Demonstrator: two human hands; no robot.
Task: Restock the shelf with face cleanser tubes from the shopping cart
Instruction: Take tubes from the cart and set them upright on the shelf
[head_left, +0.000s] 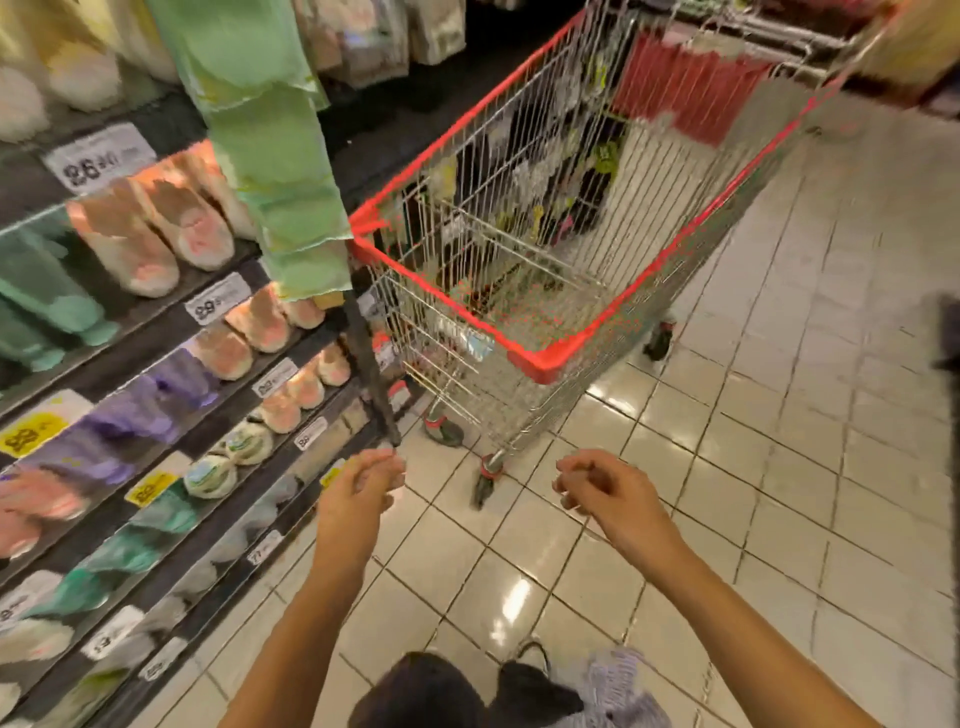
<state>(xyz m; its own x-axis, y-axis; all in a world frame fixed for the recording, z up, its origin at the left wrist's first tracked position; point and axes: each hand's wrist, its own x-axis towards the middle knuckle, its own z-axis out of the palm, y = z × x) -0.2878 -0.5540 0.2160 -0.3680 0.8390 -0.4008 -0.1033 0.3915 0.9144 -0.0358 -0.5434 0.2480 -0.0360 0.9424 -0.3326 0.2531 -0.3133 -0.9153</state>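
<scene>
While I face the cart (545, 364), both hands are near it.
Left hand (358, 483) and right hand (602, 486) loosely curled, empty; shelf (130, 332) left of cart.

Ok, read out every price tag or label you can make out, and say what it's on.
"89", roughly: upper white shelf tag, blurred.
"77", roughly: lower white shelf tag, blurred.
Yellow tags, other white tags, product labels: too blurred to read.
Shopping cart: no legible text.
</scene>
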